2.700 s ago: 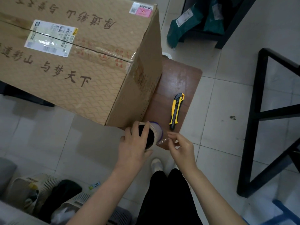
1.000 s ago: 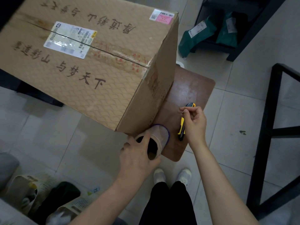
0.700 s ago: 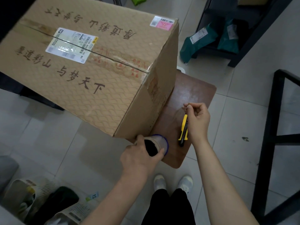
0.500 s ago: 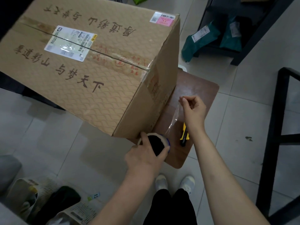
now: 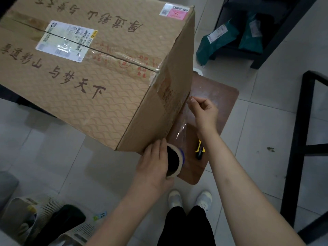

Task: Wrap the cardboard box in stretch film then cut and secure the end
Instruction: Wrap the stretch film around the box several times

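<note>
A: Item one, fingers?
B: Left hand (image 5: 154, 162) fingers are curled around the stretch film roll (image 5: 174, 161) at the cardboard box (image 5: 99, 71) lower corner. Right hand (image 5: 204, 110) fingers are pinched on the film end (image 5: 183, 125), drawn up beside the box's end face.

A: Surroundings?
B: The box is rested on a brown tabletop (image 5: 218, 96); a yellow utility knife (image 5: 200, 151) is laid near the roll.

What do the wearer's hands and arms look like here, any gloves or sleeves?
Both the left hand and the right hand are bare: no gloves, and no rings, watch or wristband that I can see. Both forearms are uncovered up to the frame edge, so no sleeve shows. Below them, black trousers and light sneakers.
</note>
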### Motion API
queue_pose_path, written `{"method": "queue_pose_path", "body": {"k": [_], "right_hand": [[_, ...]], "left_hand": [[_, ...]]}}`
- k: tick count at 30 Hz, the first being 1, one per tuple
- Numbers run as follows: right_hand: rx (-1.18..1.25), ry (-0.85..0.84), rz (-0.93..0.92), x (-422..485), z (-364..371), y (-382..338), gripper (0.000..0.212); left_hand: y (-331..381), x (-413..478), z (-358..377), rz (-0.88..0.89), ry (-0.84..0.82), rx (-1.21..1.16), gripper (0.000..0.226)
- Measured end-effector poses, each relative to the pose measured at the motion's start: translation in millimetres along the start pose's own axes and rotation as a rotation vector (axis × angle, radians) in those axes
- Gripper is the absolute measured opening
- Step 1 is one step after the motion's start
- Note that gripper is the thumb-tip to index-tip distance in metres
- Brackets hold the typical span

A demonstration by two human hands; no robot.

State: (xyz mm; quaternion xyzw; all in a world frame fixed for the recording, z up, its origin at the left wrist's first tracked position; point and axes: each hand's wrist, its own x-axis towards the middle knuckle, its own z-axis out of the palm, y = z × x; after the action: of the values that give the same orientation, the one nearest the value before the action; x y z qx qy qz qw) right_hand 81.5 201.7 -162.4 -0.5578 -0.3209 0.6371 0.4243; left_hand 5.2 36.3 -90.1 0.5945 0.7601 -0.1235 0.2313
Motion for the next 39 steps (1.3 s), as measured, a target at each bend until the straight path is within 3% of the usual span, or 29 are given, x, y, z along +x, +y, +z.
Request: {"method": "queue_pose_path", "body": {"k": [4,9,15,21,23,26,29,33,36,39], "right_hand": [[0.261,-0.019,0.157,4,12,2,0.018],[0.315,0.023,0.2,3,23,5,0.019],[0.417,0.05,0.246,9,26,3,0.016],[0.754,0.033,0.385,6,34,7,0.013],[0.854,0.015,0.441,3,34,9,0.021],[0.956,0.034,0.468,1,34,16,0.051],[0.901,0.143,0.453,0,43,20,0.056],[0.6,0.305,0.423,-1,52,23,0.031],[0.361,0.25,0.354,-7,48,24,0.031],[0.305,0.159,0.314,-14,44,27,0.03]], "left_hand": [[10,-22,9,-0.176,0.075,-0.088,0.103],[11,-22,9,-0.328,0.086,-0.056,0.092],[18,-19,10,-0.356,0.041,-0.012,0.078],[18,-21,11,-0.365,-0.002,-0.047,0.078],[16,-22,12,-0.367,-0.012,-0.044,0.079],[14,-25,13,-0.364,-0.002,-0.044,0.08],[14,-25,15,-0.375,0.034,-0.063,0.08],[11,-25,19,-0.374,0.068,-0.1,0.081],[9,-25,22,-0.371,0.064,-0.064,0.082],[8,-23,23,-0.379,0.064,-0.05,0.082]]}}
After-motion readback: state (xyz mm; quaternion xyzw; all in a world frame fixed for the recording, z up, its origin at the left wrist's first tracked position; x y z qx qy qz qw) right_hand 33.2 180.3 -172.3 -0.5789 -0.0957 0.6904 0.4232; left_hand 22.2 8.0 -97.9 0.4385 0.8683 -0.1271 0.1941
